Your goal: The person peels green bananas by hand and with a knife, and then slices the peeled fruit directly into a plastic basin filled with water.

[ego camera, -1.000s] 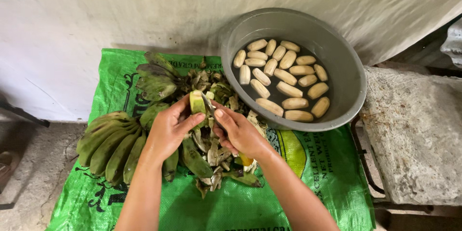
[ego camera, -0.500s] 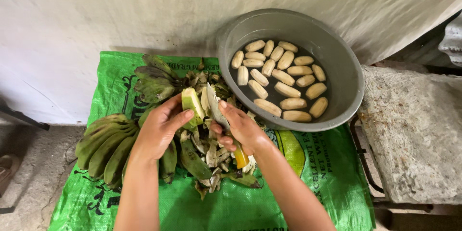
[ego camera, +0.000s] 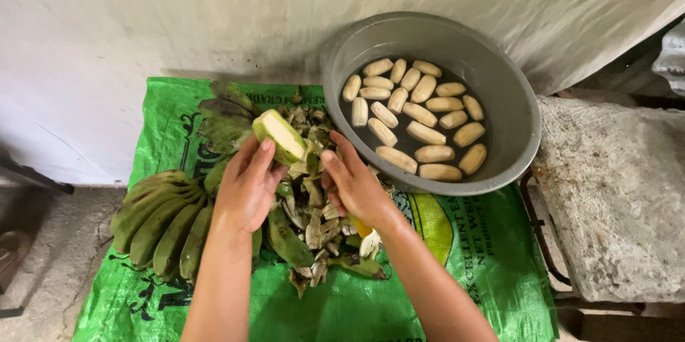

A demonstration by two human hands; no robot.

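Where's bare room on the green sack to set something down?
Free: the woven green sack near edge below the brown peel heap, and its right strip under the grey round basin. Crowded: centre, where left hand holds a half-peeled green banana; green banana bunch fills the left.

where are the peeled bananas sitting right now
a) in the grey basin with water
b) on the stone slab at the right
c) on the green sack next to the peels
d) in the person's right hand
a: the pale peeled bananas lie in the round grey basin, in shallow water, while the left hand holds a half-peeled green banana over the peel pile.
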